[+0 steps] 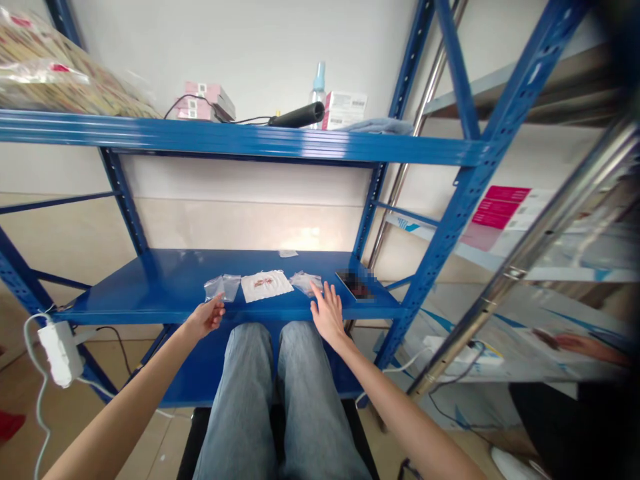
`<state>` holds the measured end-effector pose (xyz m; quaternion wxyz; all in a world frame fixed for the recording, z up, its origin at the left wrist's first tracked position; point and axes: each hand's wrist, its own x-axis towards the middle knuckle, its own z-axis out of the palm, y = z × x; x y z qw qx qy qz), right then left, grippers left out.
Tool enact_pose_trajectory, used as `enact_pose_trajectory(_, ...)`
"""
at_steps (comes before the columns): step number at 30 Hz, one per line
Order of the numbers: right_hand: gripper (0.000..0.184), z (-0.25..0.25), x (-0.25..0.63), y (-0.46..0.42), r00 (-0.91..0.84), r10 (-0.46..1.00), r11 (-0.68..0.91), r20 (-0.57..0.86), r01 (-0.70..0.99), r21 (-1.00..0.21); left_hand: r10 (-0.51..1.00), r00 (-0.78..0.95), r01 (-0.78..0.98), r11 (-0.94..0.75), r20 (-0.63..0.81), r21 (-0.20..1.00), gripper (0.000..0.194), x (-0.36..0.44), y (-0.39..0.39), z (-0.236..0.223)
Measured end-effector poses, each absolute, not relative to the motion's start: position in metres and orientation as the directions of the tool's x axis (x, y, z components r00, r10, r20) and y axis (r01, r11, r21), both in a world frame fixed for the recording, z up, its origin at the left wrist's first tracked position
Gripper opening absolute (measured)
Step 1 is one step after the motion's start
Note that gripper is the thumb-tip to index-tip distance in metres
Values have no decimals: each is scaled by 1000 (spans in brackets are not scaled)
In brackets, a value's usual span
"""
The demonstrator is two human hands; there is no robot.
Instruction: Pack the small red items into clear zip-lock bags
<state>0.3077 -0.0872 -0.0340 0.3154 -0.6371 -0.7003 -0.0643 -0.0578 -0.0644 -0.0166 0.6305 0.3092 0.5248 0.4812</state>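
Note:
My left hand (207,316) is closed at the shelf's front edge, thumb and fingers pinched at the lower edge of a clear plastic bag (229,287). My right hand (329,313) is open, fingers spread, its fingertips at a small pile of clear plastic bags (303,281). I cannot tell whether those fingertips press on the pile. Between the two hands a white cloth (251,291) lies flat on the blue shelf (175,280), with small reddish-brown pieces (263,283) on it, too small to name.
A dark flat device (353,285), partly blurred out, lies at the right. Behind the cloth rests a small white piece (288,253). The upper shelf (250,137) carries boxes, a spray bottle (319,87) and a black tube (300,116). A white power strip (61,353) hangs left.

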Motion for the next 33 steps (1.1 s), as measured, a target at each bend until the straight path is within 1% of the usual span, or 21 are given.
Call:
enact_pose_trajectory(3, 51, -33, 324, -64, 36, 918, 87, 395, 953, -289, 950, -63, -284, 277, -306, 918, 43, -59, -74, -13)
enact_pose_trajectory(6, 47, -40, 330, -55, 21, 936, 85, 351, 955, -284, 967, -76, -272, 216, -245, 938, 42, -47, -95, -15)
enact_pose_trajectory(9, 48, -43, 330, -56, 41, 939, 74, 341, 945, -317, 994, -5, -202, 104, -107, 974, 44, -23, -125, -20)
enact_pose_trajectory(12, 53, -38, 328, -63, 89, 943, 32, 320, 934, -356, 995, 72, -138, 82, -73, 987, 50, 2, -155, -22)
enact_pose_trajectory(14, 58, -32, 325, -70, 95, 924, 48, 371, 932, -358, 979, 189, -95, 99, -80, 991, 54, 14, -170, -21)
enact_pose_trajectory(16, 62, -25, 320, -77, 64, 884, 109, 463, 935, -337, 945, 313, -66, 124, -98, 990, 57, 23, -178, -20)
enact_pose_trajectory(18, 66, -20, 312, -87, 31, 855, 166, 518, 929, -330, 918, 382, -61, 142, -108, 988, 58, 30, -181, -20)
enact_pose_trajectory(19, 67, -19, 306, -93, 24, 852, 185, 523, 921, -343, 916, 386, -65, 147, -111, 987, 57, 34, -181, -20)
enact_pose_trajectory(22, 67, -26, 283, -120, -30, 861, 279, 508, 863, -421, 941, 320, -120, 155, -110, 981, 52, 41, -179, -25)
enact_pose_trajectory(24, 67, -39, 263, -147, -170, 854, 420, 492, 784, -457, 957, 266, -186, 166, -113, 969, 54, 42, -176, -31)
enact_pose_trajectory(25, 69, -46, 254, -162, -247, 854, 471, 458, 740, -479, 961, 251, -219, 174, -117, 960, 55, 42, -175, -34)
enact_pose_trajectory(27, 71, -57, 241, -188, -363, 859, 508, 361, 685, -522, 963, 237, -259, 191, -129, 947, 56, 39, -172, -42)
enact_pose_trajectory(30, 72, -64, 232, -211, -468, 848, 520, 250, 642, -563, 973, 174, -240, 190, -150, 952, 47, 34, -170, -52)
enact_pose_trajectory(33, 66, -59, 231, -215, -497, 834, 522, 240, 570, -634, 987, 68, -162, 156, -147, 974, 36, 36, -172, -58)
